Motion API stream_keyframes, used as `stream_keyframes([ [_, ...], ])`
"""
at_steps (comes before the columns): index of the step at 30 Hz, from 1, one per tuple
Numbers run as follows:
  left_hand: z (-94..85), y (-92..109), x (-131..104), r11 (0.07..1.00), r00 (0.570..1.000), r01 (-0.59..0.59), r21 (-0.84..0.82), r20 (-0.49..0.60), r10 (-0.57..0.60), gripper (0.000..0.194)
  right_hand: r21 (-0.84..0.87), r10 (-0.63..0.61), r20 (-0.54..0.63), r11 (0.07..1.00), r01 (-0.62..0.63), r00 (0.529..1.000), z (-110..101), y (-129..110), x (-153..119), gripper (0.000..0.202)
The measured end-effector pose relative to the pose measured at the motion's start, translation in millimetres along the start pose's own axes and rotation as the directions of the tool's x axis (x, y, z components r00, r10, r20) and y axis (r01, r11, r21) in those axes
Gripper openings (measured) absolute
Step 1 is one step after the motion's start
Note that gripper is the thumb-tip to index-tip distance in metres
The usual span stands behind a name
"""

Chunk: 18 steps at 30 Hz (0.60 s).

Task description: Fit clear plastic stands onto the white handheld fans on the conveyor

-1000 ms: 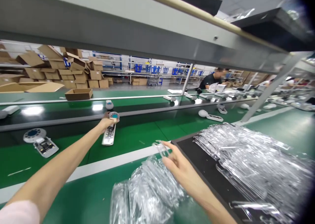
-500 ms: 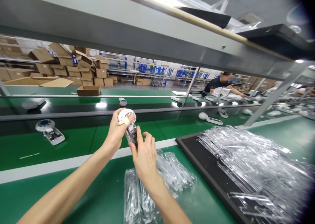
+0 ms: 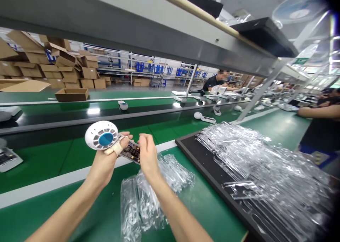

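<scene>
A white device (image 3: 101, 135) with a round vented head, a blue disc and an open body showing a circuit board is held above the green belt. My left hand (image 3: 106, 160) is wrapped round its neck, with a pale covering on the thumb. Bent fingers of my right hand (image 3: 148, 157) grip the far end of the body. Clear plastic bags (image 3: 151, 196) lie on the green table under my right forearm. To the right, a pile of clear plastic parts (image 3: 255, 164) rests on a black tray (image 3: 202, 162).
Similar white devices lie along the belt (image 3: 87, 160), one at the left edge (image 3: 9, 158). A metal beam (image 3: 127, 33) crosses overhead, with a slanted post (image 3: 261, 93) at right. A brown carton (image 3: 71, 94) stands beyond. People are at the back and right.
The view has swung right. The device has turned so its round head points left, its blue disc now showing, and my right hand has closed more around the body's end.
</scene>
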State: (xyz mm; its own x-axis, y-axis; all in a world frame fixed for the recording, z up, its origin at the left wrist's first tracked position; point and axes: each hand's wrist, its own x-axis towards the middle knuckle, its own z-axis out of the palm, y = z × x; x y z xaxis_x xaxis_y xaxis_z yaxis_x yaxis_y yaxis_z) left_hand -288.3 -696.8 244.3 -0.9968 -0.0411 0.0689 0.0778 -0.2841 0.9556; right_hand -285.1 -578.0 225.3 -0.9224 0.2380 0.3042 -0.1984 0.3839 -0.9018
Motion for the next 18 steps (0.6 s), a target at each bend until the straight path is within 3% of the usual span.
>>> stream_keyframes([
  [2, 7.1, 3, -7, 0.995, 0.995, -0.098, 0.013, -0.023, 0.098, 0.049, 0.091, 0.097, -0.078, 0.992, -0.090, 0.992, 4, 0, 11, 0.050],
  [6, 15.8, 9, -17, 0.984, 0.983, -0.176, 0.005, -0.052, 0.176, 0.046, 0.107, 0.004, -0.096, 0.994, 0.007, 0.995, 10, -6, 23, 0.054],
  [8, 15.2, 9, -9, 0.983, 0.978, -0.185, -0.006, -0.100, 0.183, 0.046, 0.008, -0.006, -0.034, 1.000, 0.006, 0.999, 12, -10, 31, 0.057],
  [10, 8.8, 5, 14, 0.992, 0.985, -0.124, -0.001, -0.120, 0.123, 0.049, -0.178, 0.040, 0.148, 0.984, -0.013, 0.988, 11, -10, 44, 0.059],
  [14, -31.8, -14, 93, 0.974, 0.985, 0.146, 0.173, -0.112, -0.128, 0.050, -0.398, 0.188, 0.513, 0.917, 0.037, 0.838, -15, 12, 76, 0.040],
  [16, -62.2, -19, 127, 0.864, 0.974, 0.218, 0.454, -0.162, -0.161, 0.048, -0.445, 0.244, 0.609, 0.893, 0.070, 0.755, -38, 30, 87, 0.022],
  [18, -89.8, -17, 141, 0.735, 0.969, 0.229, 0.638, -0.222, -0.109, 0.055, -0.504, 0.332, 0.684, 0.859, 0.093, 0.649, -61, 46, 94, 0.028],
])
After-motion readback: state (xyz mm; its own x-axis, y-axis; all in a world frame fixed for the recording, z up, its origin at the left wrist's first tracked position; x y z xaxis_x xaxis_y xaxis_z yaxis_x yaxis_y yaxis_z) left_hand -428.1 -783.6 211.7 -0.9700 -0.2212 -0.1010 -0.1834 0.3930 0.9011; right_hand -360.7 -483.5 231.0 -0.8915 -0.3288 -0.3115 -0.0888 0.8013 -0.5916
